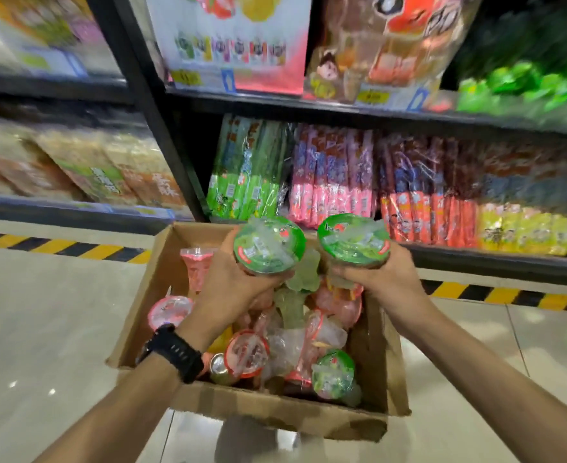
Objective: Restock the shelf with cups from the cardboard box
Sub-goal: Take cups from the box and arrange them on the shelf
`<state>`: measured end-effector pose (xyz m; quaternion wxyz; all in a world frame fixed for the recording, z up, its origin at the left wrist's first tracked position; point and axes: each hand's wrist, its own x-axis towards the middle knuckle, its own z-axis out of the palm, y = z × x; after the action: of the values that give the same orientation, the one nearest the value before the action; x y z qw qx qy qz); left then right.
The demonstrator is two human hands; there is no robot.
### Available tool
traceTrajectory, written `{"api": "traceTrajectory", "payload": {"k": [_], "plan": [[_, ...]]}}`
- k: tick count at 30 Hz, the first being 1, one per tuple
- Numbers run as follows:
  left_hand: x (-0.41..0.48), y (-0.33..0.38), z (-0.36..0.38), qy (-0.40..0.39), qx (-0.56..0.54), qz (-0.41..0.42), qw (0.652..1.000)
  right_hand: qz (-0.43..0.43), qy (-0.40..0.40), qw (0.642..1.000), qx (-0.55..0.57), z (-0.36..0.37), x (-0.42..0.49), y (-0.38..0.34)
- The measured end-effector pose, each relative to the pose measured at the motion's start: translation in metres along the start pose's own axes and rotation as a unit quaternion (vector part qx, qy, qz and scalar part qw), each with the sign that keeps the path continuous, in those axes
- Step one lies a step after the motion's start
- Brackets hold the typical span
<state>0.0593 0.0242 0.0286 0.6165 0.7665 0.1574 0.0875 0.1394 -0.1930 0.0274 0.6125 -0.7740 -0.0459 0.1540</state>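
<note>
I hold a cup in each hand, both lifted above the box. My left hand curls round the lower body of the left cup. My right hand grips the right cup the same way, low down. Both green lids tilt toward me. The right cup sits at three o'clock from the left one, close but apart.

Both grips are low, so I judge the wide tops could swing over and slip out, more so if the clear wrap is slick. Carried this close, the two cups could knock together. The shelf at twelve o'clock looks packed with packets, and I see no free gap for cups, so pushing one in could topple them. The loose cups lie jumbled at six o'clock beneath my wrists. A dropped cup would land on them.
</note>
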Motion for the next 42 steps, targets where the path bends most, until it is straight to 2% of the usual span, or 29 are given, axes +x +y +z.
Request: {"api": "traceTrajectory", "payload": {"k": [5,14,17,20,24,30,42], "plan": [[-0.025,0.131,-0.020,0.029,-0.042,-0.031,0.998,-0.006,0.037,0.999,0.034,-0.026,-0.049,-0.128],[-0.087,0.448,-0.078,0.076,-0.069,0.034,0.994,-0.047,0.089,0.995,0.018,-0.082,-0.154,-0.435],[-0.101,0.533,-0.100,0.056,-0.126,0.021,0.990,-0.069,0.113,0.991,0.027,-0.099,-0.180,-0.524],[-0.104,0.595,-0.120,0.056,-0.146,0.044,0.987,-0.112,0.120,0.986,0.015,-0.112,-0.196,-0.593],[-0.108,0.664,-0.136,0.065,-0.114,0.098,0.986,-0.156,0.138,0.978,0.018,-0.127,-0.207,-0.657],[-0.106,0.745,-0.126,0.062,-0.100,0.171,0.978,-0.199,0.146,0.967,0.071,-0.159,-0.214,-0.716],[-0.042,0.873,-0.106,0.092,-0.116,0.245,0.958,-0.267,0.147,0.949,0.084,-0.227,-0.158,-0.822]]}}
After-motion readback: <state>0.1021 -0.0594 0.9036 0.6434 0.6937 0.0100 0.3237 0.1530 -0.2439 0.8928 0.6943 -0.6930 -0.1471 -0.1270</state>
